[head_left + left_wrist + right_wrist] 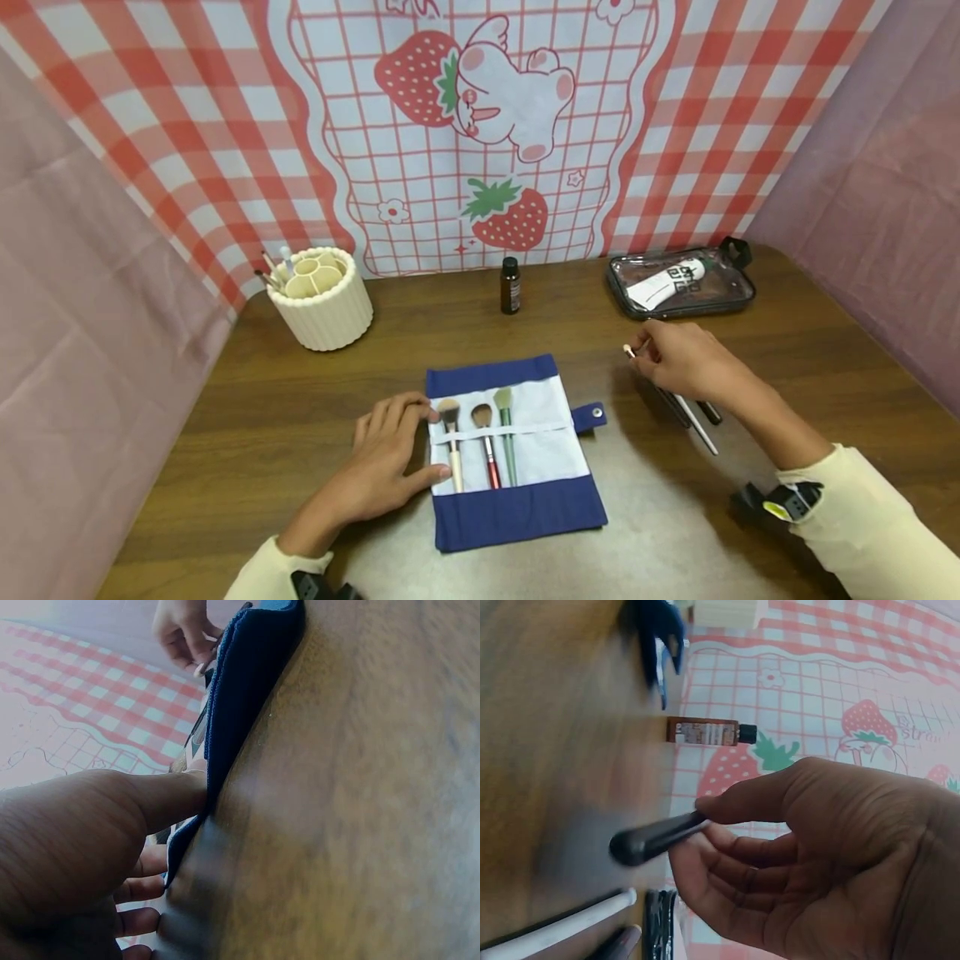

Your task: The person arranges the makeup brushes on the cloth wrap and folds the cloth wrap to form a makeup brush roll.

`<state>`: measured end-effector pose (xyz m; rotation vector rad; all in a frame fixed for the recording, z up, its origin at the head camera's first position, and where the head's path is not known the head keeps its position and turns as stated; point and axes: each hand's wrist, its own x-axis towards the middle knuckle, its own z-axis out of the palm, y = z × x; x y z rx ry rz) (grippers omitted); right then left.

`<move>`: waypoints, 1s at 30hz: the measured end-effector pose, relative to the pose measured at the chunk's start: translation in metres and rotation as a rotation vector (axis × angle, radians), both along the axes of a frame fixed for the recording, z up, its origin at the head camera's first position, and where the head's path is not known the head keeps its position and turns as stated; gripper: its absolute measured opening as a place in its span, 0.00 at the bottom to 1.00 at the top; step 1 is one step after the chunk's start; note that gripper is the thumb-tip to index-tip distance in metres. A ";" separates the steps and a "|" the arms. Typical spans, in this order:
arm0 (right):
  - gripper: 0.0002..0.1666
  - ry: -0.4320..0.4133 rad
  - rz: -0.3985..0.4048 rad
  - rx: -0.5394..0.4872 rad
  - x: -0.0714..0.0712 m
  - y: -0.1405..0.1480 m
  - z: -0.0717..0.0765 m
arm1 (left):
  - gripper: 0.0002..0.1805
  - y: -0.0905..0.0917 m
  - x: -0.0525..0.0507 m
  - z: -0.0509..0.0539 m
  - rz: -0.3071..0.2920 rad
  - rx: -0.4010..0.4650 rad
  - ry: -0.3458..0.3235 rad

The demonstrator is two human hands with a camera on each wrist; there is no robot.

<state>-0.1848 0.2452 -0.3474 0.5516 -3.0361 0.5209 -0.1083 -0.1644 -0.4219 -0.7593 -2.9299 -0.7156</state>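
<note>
— What's nearest?
— The left hand (386, 462), fingers loosely spread, its thumb and index finger touching the left edge of a navy-and-white brush roll (517, 510) that lies unfolded on the table (660, 517).
— And inside it?
— A cream-handled brush (456, 471), a red-handled brush (492, 471) and a green brush (510, 450), side by side under a white band (543, 428).
— The right hand (686, 362)?
— Right of the roll, pinching a black-handled brush (660, 838); a slim white handle (697, 427) lies below.
— Farther back?
— A ribbed cream holder (330, 318) left, a black-capped brown bottle (510, 293) mid-table, a clear pouch (726, 287) with a white tube (651, 290) right.
— Behind those?
— A strawberry-print gingham cloth (247, 108).
</note>
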 end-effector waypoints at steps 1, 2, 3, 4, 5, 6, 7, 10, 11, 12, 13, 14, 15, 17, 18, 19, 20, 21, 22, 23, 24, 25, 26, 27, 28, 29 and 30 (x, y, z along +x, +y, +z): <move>0.11 0.003 0.008 -0.017 -0.002 -0.001 0.001 | 0.33 0.000 0.000 0.000 0.002 -0.002 -0.004; 0.10 0.002 0.017 -0.036 -0.003 -0.001 0.002 | 0.33 0.000 0.000 0.000 0.002 -0.002 -0.006; 0.10 -0.011 0.024 -0.064 -0.005 -0.002 0.003 | 0.33 -0.001 0.000 0.000 0.003 -0.003 -0.009; 0.10 -0.029 0.031 -0.094 -0.007 -0.003 0.003 | 0.33 -0.001 0.000 0.000 0.004 -0.005 -0.015; 0.10 -0.052 0.034 -0.128 -0.008 -0.004 0.003 | 0.33 -0.001 -0.001 0.000 0.005 -0.005 -0.017; 0.10 -0.078 0.034 -0.162 -0.009 -0.005 0.004 | 0.33 -0.002 -0.001 -0.001 0.004 -0.005 -0.017; 0.11 -0.099 0.033 -0.197 -0.011 -0.007 0.005 | 0.33 -0.002 -0.001 -0.001 0.003 -0.005 -0.018; 0.12 -0.168 0.020 -0.306 -0.014 -0.012 0.006 | 0.33 -0.002 -0.001 -0.002 0.001 -0.007 -0.017; 0.13 -0.183 0.022 -0.341 -0.015 -0.013 0.007 | 0.33 -0.002 -0.001 -0.002 0.000 -0.008 -0.016; 0.13 -0.199 0.025 -0.374 -0.017 -0.015 0.007 | 0.33 -0.002 -0.001 -0.002 -0.001 -0.009 -0.016; 0.13 -0.212 0.030 -0.405 -0.018 -0.016 0.007 | 0.33 -0.003 -0.001 -0.002 -0.002 -0.011 -0.015; 0.14 -0.228 0.037 -0.438 -0.020 -0.018 0.007 | 0.33 -0.003 -0.001 -0.002 -0.002 -0.012 -0.014; 0.14 -0.243 0.040 -0.471 -0.021 -0.020 0.007 | 0.33 -0.003 -0.001 -0.003 -0.002 -0.013 -0.013; 0.16 -0.281 0.050 -0.549 -0.024 -0.023 0.006 | 0.33 -0.003 -0.001 -0.003 -0.003 -0.013 -0.010; 0.16 -0.298 0.049 -0.586 -0.026 -0.026 0.006 | 0.33 -0.004 -0.001 -0.003 -0.004 -0.012 -0.008; 0.16 -0.313 0.055 -0.627 -0.028 -0.028 0.005 | 0.33 -0.004 -0.001 -0.004 -0.005 -0.012 -0.007; 0.16 -0.328 0.058 -0.665 -0.029 -0.031 0.004 | 0.33 -0.004 -0.001 -0.004 -0.006 -0.011 -0.006; 0.16 -0.340 0.060 -0.700 -0.031 -0.034 0.002 | 0.33 -0.004 -0.001 -0.004 -0.007 -0.011 -0.005; 0.16 -0.349 0.064 -0.728 -0.032 -0.037 0.001 | 0.33 -0.004 -0.001 -0.004 -0.009 -0.012 -0.003; 0.16 -0.351 0.073 -0.750 -0.034 -0.040 0.000 | 0.33 -0.004 -0.001 -0.004 -0.010 -0.012 -0.003; 0.16 -0.355 0.083 -0.770 -0.036 -0.044 -0.002 | 0.33 -0.005 -0.001 -0.004 -0.010 -0.012 0.000; 0.16 -0.362 0.093 -0.788 -0.037 -0.047 -0.003 | 0.33 -0.005 -0.001 -0.004 -0.012 -0.010 0.003; 0.16 -0.369 0.100 -0.804 -0.039 -0.051 -0.004 | 0.33 -0.005 -0.001 -0.004 -0.012 -0.008 0.006; 0.16 -0.378 0.107 -0.820 -0.040 -0.054 -0.005 | 0.33 -0.005 0.000 -0.004 -0.012 -0.007 0.009; 0.17 -0.388 0.112 -0.834 -0.042 -0.057 -0.006 | 0.32 -0.005 0.000 -0.004 -0.014 -0.004 0.013; 0.17 -0.397 0.116 -0.848 -0.043 -0.060 -0.007 | 0.32 -0.005 0.000 -0.004 -0.015 -0.001 0.016; 0.17 -0.409 0.115 -0.864 -0.044 -0.063 -0.008 | 0.32 -0.005 0.000 -0.004 -0.015 0.002 0.018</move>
